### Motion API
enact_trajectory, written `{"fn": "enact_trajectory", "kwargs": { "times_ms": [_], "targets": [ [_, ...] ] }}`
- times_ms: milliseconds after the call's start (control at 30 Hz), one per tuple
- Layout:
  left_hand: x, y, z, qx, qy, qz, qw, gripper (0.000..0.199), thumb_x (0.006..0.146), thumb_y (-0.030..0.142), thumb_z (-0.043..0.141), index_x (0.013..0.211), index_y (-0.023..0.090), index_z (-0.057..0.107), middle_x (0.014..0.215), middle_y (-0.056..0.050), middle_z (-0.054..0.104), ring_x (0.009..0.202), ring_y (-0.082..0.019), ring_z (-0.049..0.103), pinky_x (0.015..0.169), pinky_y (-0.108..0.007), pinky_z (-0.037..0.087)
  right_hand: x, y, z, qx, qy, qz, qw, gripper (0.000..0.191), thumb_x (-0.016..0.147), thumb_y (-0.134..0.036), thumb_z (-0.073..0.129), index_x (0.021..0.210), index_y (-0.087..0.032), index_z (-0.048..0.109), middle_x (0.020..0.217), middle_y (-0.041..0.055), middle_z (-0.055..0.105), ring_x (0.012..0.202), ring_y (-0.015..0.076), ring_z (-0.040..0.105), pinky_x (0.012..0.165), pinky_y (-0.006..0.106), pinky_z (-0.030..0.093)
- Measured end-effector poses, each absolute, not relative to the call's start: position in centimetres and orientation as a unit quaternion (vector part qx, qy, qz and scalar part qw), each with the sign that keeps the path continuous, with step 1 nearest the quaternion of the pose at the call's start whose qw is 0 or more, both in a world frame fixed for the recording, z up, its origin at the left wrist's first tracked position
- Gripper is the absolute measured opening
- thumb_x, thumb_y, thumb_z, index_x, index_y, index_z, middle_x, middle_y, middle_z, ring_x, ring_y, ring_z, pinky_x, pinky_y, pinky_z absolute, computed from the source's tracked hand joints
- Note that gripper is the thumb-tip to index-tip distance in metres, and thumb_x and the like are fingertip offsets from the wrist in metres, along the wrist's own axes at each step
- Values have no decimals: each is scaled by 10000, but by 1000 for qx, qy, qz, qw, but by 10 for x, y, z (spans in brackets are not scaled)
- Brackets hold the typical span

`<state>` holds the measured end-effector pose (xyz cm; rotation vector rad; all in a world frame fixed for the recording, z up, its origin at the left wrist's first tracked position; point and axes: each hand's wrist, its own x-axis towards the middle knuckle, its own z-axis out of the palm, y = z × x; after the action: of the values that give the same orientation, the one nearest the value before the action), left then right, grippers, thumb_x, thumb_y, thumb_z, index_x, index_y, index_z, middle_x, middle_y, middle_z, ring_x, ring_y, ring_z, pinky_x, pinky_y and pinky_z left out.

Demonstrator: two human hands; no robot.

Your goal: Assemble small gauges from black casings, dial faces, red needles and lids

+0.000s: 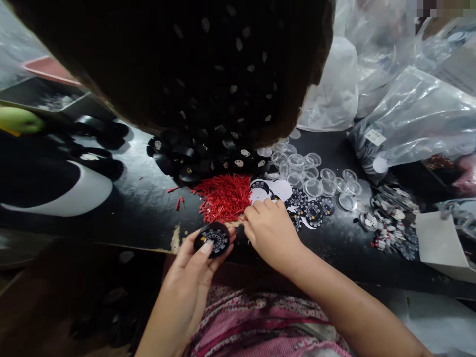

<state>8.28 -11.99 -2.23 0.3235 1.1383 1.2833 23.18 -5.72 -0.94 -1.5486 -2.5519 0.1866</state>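
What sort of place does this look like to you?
Probably a small assembly workshop: a heap of small red pieces, many clear round plastic parts and several printed dials lie loose on a dark worktable.

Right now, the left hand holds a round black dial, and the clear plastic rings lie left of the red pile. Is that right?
Not quite: the head view shows the clear plastic rings lying right of the red pile. The left hand does hold a round black dial.
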Motion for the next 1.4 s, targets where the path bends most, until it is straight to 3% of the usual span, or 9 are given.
{"fn": "enact_trajectory", "kwargs": {
  "times_ms": [167,333,467,667,900,1167,1400],
  "targets": [
    [99,-114,-23,138,464,583,653,277,847,317,714,1115,247,695,1211,-42,721,1215,-227,623,1036,-314,504,243,-69,-2,-521,-822,154,171,70,935,-249,616,931,-186,646,937,36,675,902,210,580,821,349,382],
    [105,-114,-19,139,454,566,674,292,844,339,709,1106,213,717,1207,-87,725,1226,-269,615,1070,-396,483,255,-84,1,-526,-822,93,195,117,938,-288,620,908,-179,647,911,53,655,867,224,543,786,354,347],
    [104,-115,-13,135,453,559,682,266,857,328,693,1085,196,728,1209,-98,725,1176,-254,646,1059,-380,491,261,-88,1,-514,-824,74,225,207,981,-291,541,844,-175,645,849,55,646,809,215,514,754,354,332],
    [106,-109,-18,191,503,546,641,406,849,335,707,1246,283,636,1177,-35,723,1124,-229,668,1041,-375,501,261,-93,14,-501,-774,257,291,147,975,-248,562,850,-187,612,864,27,649,839,174,550,803,324,370],
    [117,-114,-36,322,490,500,637,292,888,344,665,1178,313,659,1260,-2,672,1224,-204,601,1103,-313,416,259,-97,17,-553,-742,276,260,117,956,-196,562,844,-195,596,858,19,629,819,173,546,762,322,348],
    [113,-113,-22,362,515,496,598,253,836,334,710,1084,284,695,1165,-18,705,1152,-223,641,1046,-319,465,263,-97,23,-535,-725,339,270,140,953,-170,563,817,-196,583,837,-6,629,808,151,554,761,301,353],
    [115,-113,-7,387,558,496,541,247,719,284,774,956,249,715,1067,-42,736,1041,-272,685,978,-365,515,258,-108,21,-538,-723,311,301,200,959,-177,534,762,-204,516,771,-4,601,757,153,533,725,292,378]
  ]
}}
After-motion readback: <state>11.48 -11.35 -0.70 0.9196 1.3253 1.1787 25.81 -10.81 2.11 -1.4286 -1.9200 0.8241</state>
